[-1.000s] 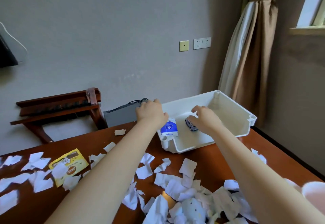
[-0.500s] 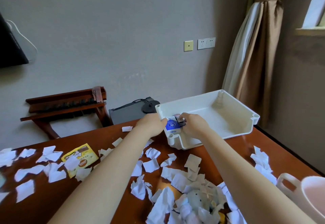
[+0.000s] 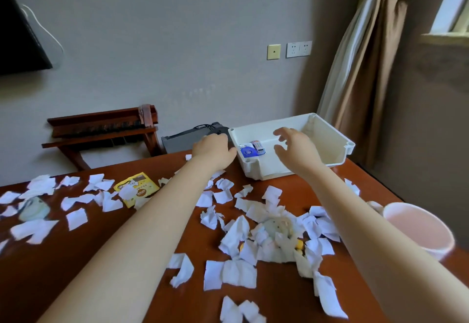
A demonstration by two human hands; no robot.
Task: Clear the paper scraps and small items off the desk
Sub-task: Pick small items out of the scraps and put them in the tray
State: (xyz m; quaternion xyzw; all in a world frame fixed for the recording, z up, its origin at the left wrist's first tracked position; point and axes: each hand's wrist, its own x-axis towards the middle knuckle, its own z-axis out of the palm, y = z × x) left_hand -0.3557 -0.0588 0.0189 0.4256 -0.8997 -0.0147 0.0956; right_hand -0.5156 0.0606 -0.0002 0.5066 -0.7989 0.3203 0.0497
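I see through one head-worn camera only; it looks forward and down over the near desk toward the wall.

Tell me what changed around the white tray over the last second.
The right hand carried the small item to the near-left corner of the white tray, set it beside the blue-and-white box and let go. It now hovers open above the tray. The left hand stayed at the tray's left wall. The paper scraps on the desk lie untouched.
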